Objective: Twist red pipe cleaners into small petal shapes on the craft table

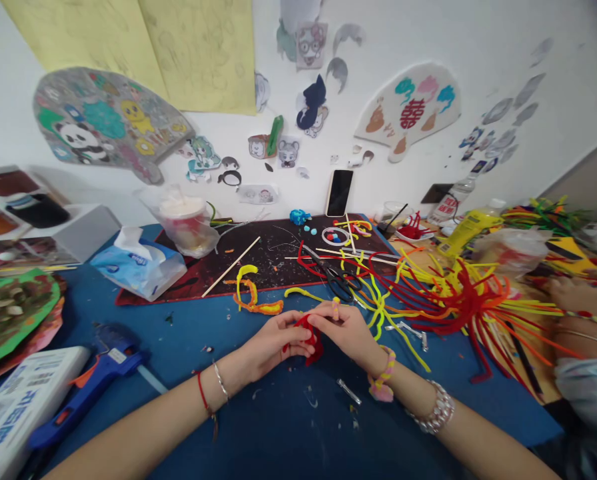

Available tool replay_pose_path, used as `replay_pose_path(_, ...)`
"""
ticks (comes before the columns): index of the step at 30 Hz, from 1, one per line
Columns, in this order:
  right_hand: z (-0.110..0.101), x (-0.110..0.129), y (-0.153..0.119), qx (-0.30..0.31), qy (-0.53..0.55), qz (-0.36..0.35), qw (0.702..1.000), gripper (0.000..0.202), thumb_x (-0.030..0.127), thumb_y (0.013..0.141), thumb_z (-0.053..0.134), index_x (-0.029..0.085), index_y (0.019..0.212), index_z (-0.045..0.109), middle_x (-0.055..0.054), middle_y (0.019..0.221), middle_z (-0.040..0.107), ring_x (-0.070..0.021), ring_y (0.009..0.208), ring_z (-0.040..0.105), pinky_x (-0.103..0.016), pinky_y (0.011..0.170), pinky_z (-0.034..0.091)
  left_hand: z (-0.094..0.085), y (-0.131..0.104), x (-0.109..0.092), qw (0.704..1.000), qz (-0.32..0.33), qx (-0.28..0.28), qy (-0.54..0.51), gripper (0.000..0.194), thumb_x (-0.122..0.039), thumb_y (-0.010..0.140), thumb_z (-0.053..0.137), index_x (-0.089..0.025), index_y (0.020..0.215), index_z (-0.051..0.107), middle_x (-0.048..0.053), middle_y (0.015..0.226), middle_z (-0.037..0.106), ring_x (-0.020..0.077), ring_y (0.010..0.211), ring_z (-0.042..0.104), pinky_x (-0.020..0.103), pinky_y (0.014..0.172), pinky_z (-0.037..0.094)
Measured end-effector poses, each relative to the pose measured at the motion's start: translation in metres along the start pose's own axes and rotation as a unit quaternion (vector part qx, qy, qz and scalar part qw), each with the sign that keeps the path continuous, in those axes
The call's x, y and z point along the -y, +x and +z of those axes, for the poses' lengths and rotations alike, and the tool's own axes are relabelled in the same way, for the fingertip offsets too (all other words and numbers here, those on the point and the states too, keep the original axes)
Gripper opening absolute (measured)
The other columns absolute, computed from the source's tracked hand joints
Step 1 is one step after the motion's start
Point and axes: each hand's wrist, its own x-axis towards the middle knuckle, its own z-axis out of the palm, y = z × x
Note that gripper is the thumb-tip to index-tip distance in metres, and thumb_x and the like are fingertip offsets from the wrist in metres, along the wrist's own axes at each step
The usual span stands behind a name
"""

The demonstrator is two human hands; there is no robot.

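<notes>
Both hands meet over the blue table, around a small red fuzzy piece [315, 348]. My left hand [278, 341] pinches its left side with thumb and fingers. My right hand [342, 331] is closed on its upper right part, the thumb lying over the red. Part of the red piece hangs below the fingers; the rest is hidden between them. Just behind the hands lie black scissors [343, 283] and a yellow pipe cleaner [303, 292]. An orange and yellow twisted shape [258, 305] sits behind my left hand.
A blue glue gun [103, 367] and a tissue pack [138, 263] lie left. Red, orange and yellow pipe cleaners [471, 300] spread on the right, near another person's arm [583, 333]. A phone [339, 193] leans on the wall behind a dark mat [188, 283].
</notes>
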Motion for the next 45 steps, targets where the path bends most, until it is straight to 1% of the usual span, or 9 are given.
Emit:
replay_pose_path(10,0.001,0.0,-0.002,-0.037,-0.06,-0.004,0.998,0.014,0.024,0.077,0.057,0.021,0.082,0.07,-0.003,0.08,0.068,-0.0162,0.077,0.06,-0.03,0.074,0.045,0.004,0.003,0.005,0.995,0.058,-0.03,0.072,0.022,-0.029,0.071,0.064,-0.01,0.079,0.056,0.003,0.072,0.059,0.0113,0.068,0.057,0.025,0.068,0.045)
replay_pose_path(17,0.004,-0.003,0.0,-0.018,0.009,0.091,0.996,0.019,0.031,0.078,0.056,0.018,0.081,0.069,-0.004,0.078,0.069,-0.0167,0.076,0.06,-0.03,0.076,0.045,0.006,0.004,0.016,0.958,0.137,-0.04,0.25,0.025,-0.037,0.085,0.042,-0.015,0.073,0.046,-0.007,0.048,0.042,0.0041,0.037,0.038,0.016,0.039,0.032)
replay_pose_path(20,0.005,-0.006,0.0,-0.012,0.067,0.142,0.987,0.024,0.035,0.077,0.056,0.015,0.082,0.069,-0.003,0.072,0.068,-0.0152,0.068,0.06,-0.029,0.07,0.046,0.008,0.005,0.019,0.947,0.134,-0.063,0.284,0.031,-0.04,0.086,0.037,-0.015,0.07,0.047,-0.005,0.048,0.045,0.0055,0.037,0.042,0.016,0.037,0.032)
replay_pose_path(23,0.005,-0.009,0.0,-0.012,0.098,0.167,0.981,0.027,0.036,0.073,0.06,0.015,0.088,0.068,-0.003,0.068,0.067,-0.0144,0.061,0.059,-0.028,0.062,0.048,0.01,0.007,0.019,0.957,0.131,-0.072,0.249,0.033,-0.043,0.083,0.04,-0.013,0.072,0.051,0.0,0.058,0.054,0.0094,0.045,0.051,0.02,0.043,0.041)
replay_pose_path(26,0.001,-0.012,0.0,-0.023,0.076,0.141,0.987,0.026,0.033,0.069,0.065,0.017,0.089,0.068,-0.005,0.081,0.069,-0.0171,0.072,0.062,-0.031,0.069,0.049,0.011,0.008,0.018,0.974,0.114,-0.071,0.18,0.035,-0.046,0.078,0.048,-0.011,0.076,0.054,0.004,0.067,0.058,0.0137,0.057,0.057,0.028,0.057,0.049)
replay_pose_path(29,-0.003,-0.012,0.001,-0.017,0.041,0.107,0.993,0.022,0.03,0.069,0.065,0.018,0.086,0.069,-0.007,0.089,0.068,-0.0193,0.082,0.061,-0.035,0.077,0.047,0.011,0.008,0.015,0.984,0.091,-0.066,0.142,0.04,-0.049,0.075,0.052,-0.01,0.079,0.054,0.007,0.068,0.06,0.0161,0.061,0.059,0.033,0.064,0.049)
replay_pose_path(32,-0.005,-0.011,0.003,-0.005,0.06,0.117,0.991,0.021,0.031,0.069,0.065,0.016,0.084,0.068,-0.006,0.083,0.068,-0.0175,0.076,0.061,-0.034,0.074,0.048,0.01,0.006,0.014,0.987,0.077,-0.041,0.133,0.039,-0.049,0.076,0.05,-0.01,0.081,0.053,0.007,0.069,0.06,0.0155,0.06,0.059,0.032,0.063,0.048)
replay_pose_path(39,-0.004,-0.013,0.005,0.066,0.182,0.173,0.966,0.021,0.031,0.068,0.067,0.015,0.082,0.066,0.001,0.071,0.062,-0.0097,0.066,0.056,-0.025,0.069,0.044,0.008,0.001,0.013,0.983,0.085,0.015,0.164,0.031,-0.044,0.085,0.037,-0.015,0.076,0.043,-0.007,0.053,0.034,0.0055,0.041,0.038,0.018,0.041,0.025)
replay_pose_path(45,-0.003,-0.006,0.004,0.091,0.178,0.143,0.969,0.017,0.031,0.076,0.06,0.016,0.078,0.066,0.004,0.057,0.057,-0.009,0.059,0.053,-0.025,0.069,0.042,0.01,-0.002,0.01,0.983,0.071,0.069,0.155,0.019,-0.035,0.085,0.039,-0.016,0.08,0.041,-0.008,0.056,0.029,0.0057,0.045,0.032,0.019,0.044,0.028)
